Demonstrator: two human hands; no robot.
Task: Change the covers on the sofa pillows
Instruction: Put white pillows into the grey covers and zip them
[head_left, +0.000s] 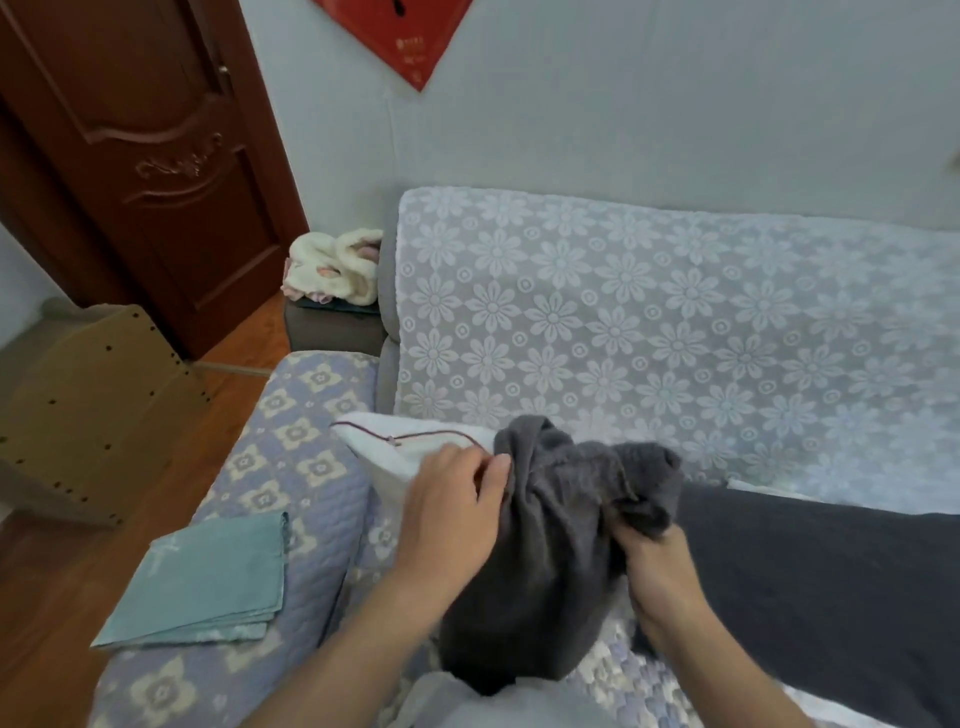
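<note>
A white pillow (387, 447) with dark red piping sticks halfway out of a dark grey fuzzy cover (550, 561) in the middle of the sofa seat. My left hand (452, 514) pinches the cover's edge where it meets the white pillow. My right hand (660, 566) grips the bunched grey fabric on the other side of the opening. A folded teal cover (208, 582) lies flat on the sofa arm at the lower left, apart from both hands.
A second dark grey pillow (831, 597) lies on the seat at the right. The sofa back (649, 322) wears a white flowered throw. A stool with cream clothes (332, 270), a brown door (145, 156) and a cardboard panel (88, 405) stand at the left.
</note>
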